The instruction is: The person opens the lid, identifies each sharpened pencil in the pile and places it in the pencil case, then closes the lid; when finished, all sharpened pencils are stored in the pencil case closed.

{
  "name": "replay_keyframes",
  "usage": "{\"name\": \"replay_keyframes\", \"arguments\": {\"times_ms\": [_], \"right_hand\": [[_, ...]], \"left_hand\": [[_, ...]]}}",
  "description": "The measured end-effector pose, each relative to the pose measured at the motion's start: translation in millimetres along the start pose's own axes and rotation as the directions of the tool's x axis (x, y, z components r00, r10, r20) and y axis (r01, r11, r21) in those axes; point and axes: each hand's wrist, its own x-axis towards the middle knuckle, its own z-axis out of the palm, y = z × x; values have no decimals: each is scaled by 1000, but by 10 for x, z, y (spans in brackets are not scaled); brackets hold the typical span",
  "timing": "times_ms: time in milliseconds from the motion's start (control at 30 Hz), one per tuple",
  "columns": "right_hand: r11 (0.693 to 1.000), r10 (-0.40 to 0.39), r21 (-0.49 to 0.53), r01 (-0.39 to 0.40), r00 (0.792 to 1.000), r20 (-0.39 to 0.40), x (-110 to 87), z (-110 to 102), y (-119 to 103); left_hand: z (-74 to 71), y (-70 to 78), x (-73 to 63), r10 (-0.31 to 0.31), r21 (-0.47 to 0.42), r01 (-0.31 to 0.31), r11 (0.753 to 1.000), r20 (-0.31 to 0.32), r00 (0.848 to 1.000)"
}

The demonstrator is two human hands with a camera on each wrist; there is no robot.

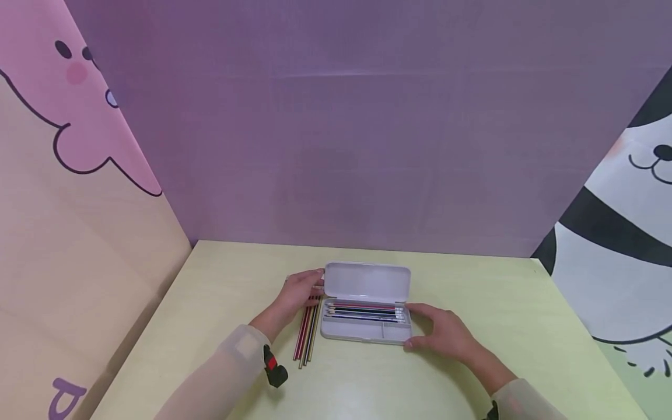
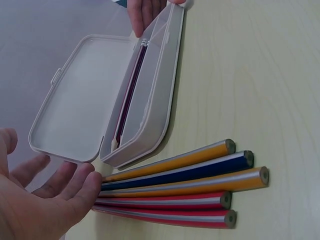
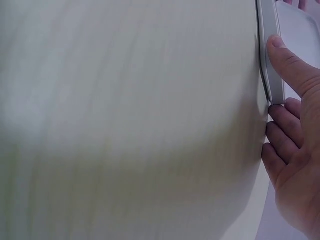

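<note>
A pale pencil case [image 1: 352,331] lies on the table with its lid [image 1: 366,281] swung up at the back. Several pencils [image 1: 362,311] lie side by side in its rear compartment. My right hand [image 1: 443,332] grips the case's right end, thumb at the front corner and fingers round the far side, as the right wrist view also shows. My left hand [image 1: 296,294] is at the lid's left edge; in the left wrist view its relaxed fingertips [image 2: 92,182] are right by the lid's corner. Loose red, yellow and blue pencils [image 2: 200,175] lie under and beside that hand.
The light wooden table [image 1: 210,280] runs back to a purple wall panel [image 1: 336,146]. Cartoon-printed panels stand at the left [image 1: 79,204] and right [image 1: 619,245]. A small front compartment divider [image 1: 383,331] shows inside the case.
</note>
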Motion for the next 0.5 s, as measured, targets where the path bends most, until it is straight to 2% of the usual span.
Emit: {"name": "replay_keyframes", "arguments": {"times_ms": [167,333,500], "right_hand": [[1000,4,8,-4,1000,0,2,1,-2],[1000,5,22,-5,1000,4,-7,-2,-10],[999,3,40,-3,1000,-10,-10,10,-13]], "left_hand": [[-10,21,1,6,-17,-6,1000,1,1000],[-8,35,-1,-16,-23,16,1000,-5,1000],[12,54,-22,-23,14,23,1000,-23,999]]}}
